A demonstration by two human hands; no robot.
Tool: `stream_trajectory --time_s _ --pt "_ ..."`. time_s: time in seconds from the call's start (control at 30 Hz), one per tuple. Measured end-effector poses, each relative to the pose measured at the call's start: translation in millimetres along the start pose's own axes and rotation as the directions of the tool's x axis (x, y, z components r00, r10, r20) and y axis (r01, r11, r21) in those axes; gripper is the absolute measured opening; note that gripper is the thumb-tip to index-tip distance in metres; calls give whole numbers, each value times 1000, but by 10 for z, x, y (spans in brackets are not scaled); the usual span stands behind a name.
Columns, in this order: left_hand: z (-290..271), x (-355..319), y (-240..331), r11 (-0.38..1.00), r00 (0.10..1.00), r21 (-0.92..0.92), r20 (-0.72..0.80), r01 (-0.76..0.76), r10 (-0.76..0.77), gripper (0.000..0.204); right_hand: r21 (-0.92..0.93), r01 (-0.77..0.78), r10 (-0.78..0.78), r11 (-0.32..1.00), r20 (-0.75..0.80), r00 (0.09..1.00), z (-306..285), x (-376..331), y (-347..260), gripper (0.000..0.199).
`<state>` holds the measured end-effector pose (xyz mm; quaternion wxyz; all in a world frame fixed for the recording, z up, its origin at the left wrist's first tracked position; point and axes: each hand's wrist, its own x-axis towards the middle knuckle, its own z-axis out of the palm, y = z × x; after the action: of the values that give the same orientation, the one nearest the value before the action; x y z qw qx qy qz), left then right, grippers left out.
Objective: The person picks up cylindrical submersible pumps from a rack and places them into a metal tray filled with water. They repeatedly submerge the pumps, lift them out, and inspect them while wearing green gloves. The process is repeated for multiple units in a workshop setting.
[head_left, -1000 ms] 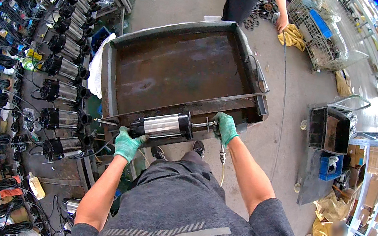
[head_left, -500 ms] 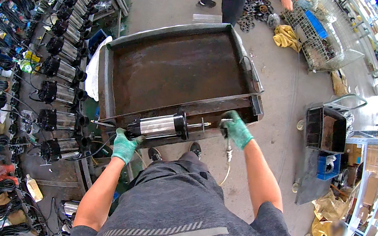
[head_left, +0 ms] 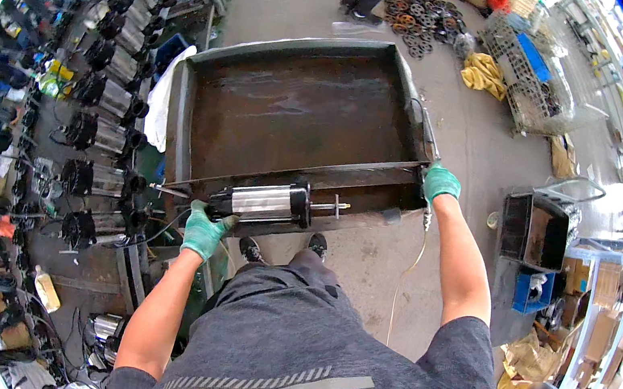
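Since a second ago the right hand has slid out along the tray to its right corner, and the other person up top has stepped mostly out of view. Now that green-gloved hand is curled tight around the corner by a thin tool, probably to steady the tray. The left hand is wrapped around the black end of the motor, which lies across the tray's near rim with its shaft pointing right, so the rim carries the weight. A cable dangles below the right hand. More motors line the rack on the left.
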<state>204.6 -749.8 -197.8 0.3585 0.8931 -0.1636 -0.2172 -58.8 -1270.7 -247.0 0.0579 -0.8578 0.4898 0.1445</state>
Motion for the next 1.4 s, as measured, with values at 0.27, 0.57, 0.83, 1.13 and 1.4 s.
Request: stream_trajectory --time_s 0.27,0.57,0.83,1.13,1.4 --pt "-24 -7 -13 998 999 47 39 33 -35 70 317 -31 81 948 -145 986 -262 -286 -187 49" --pt "-232 55 -218 948 995 308 79 -80 59 57 627 599 -427 499 -423 799 -516 -1628 -2467 26" --pt "-886 918 -1567 968 938 200 -338 154 -80 37 346 598 -475 723 -379 794 -561 -1865 -2947 19" --pt "-905 1345 -1641 938 936 58 -109 342 -334 51 288 569 -453 771 -381 806 -504 -1840 -2975 18" --pt "-1166 1147 -1248 985 981 50 -108 168 -162 33 267 540 -431 798 -374 822 -517 -1870 -3003 20"
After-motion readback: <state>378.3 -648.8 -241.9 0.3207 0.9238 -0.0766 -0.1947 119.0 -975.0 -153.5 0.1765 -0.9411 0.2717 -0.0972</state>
